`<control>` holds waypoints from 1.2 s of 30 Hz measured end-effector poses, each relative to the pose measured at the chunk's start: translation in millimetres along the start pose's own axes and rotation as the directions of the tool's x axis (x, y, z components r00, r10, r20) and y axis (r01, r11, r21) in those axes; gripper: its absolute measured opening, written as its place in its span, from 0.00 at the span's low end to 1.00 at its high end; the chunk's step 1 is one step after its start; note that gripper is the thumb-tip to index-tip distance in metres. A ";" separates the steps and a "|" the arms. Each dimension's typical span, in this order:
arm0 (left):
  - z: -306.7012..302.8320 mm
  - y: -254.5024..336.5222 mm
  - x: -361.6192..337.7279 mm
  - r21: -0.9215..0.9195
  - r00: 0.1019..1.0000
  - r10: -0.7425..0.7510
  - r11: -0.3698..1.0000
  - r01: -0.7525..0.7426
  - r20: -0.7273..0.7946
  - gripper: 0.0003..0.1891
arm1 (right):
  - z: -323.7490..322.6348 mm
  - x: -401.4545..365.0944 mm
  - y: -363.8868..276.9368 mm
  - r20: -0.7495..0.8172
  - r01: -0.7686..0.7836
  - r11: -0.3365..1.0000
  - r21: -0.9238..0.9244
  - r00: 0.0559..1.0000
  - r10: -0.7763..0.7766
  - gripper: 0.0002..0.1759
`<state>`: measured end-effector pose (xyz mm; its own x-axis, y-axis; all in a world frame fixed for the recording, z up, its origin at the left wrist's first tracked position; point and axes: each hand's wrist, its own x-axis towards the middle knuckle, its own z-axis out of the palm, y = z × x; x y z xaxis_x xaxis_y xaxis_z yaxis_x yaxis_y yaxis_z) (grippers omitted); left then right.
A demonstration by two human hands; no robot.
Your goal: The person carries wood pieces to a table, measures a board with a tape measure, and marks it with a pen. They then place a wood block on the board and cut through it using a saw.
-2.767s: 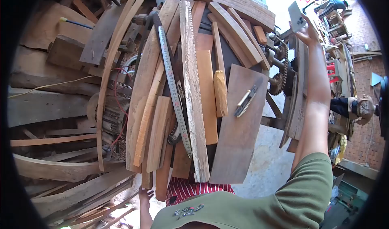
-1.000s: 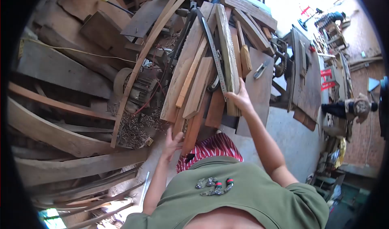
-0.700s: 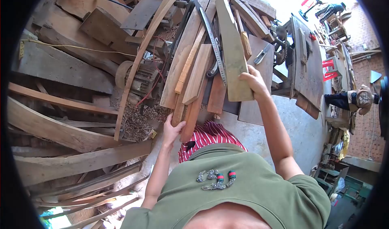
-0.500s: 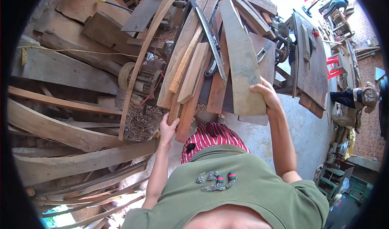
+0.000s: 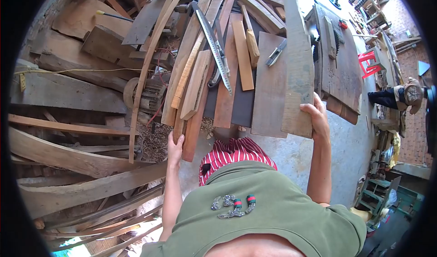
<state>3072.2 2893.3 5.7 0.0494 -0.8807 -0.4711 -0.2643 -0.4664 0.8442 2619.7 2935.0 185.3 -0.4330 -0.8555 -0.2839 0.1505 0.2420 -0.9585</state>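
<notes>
Well left of the steel rule that lies slantwise across the stacked timber, a long curved strip leans over heavy planks, and an old motor sits just beside its lower part. Below and left of the rule, the left hand is raised against the bottom end of a narrow slat. Its fingers lie along the wood, but I cannot tell whether they close round it. This slat rests among several other slats that fan out beside the rule. Right of the rule, a small brush lies on a wide board. Further right of the rule stands the grey plank — long, weathered and lifted clear of the pile, with its length running up and away. The right hand grips its near end firmly, fingers wrapped over the edge. Beyond it, far right of the rule, is a saw table, then a red stool — and another person sits at the edge of view.
</notes>
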 end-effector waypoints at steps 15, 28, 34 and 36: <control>10.8 13.3 -6.0 0.035 0.992 -0.015 0.999 0.019 -0.128 0.26 | -105.9 107.6 87.6 -0.151 -0.037 0.964 -0.264 0.989 -0.003 0.29; 13.7 20.1 -2.0 0.149 0.987 -0.046 0.986 0.069 -0.153 0.28 | -115.4 175.1 80.2 -0.187 -0.034 0.795 -0.605 0.977 -0.100 0.34; 15.6 20.7 -5.4 0.125 0.985 -0.084 0.987 0.104 -0.151 0.30 | -51.3 213.1 84.5 -0.418 -0.343 0.297 -0.891 0.875 -0.244 0.40; 15.0 21.4 -5.6 0.156 0.983 -0.075 0.983 0.102 -0.168 0.32 | -38.2 225.3 86.7 -0.438 -0.390 0.221 -0.894 0.863 -0.252 0.40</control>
<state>3051.8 2889.5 22.6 0.2300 -0.8446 -0.4835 -0.4047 -0.5348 0.7417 2501.2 2780.8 37.3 -0.8010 -0.5984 -0.0143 -0.5926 0.7962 -0.1222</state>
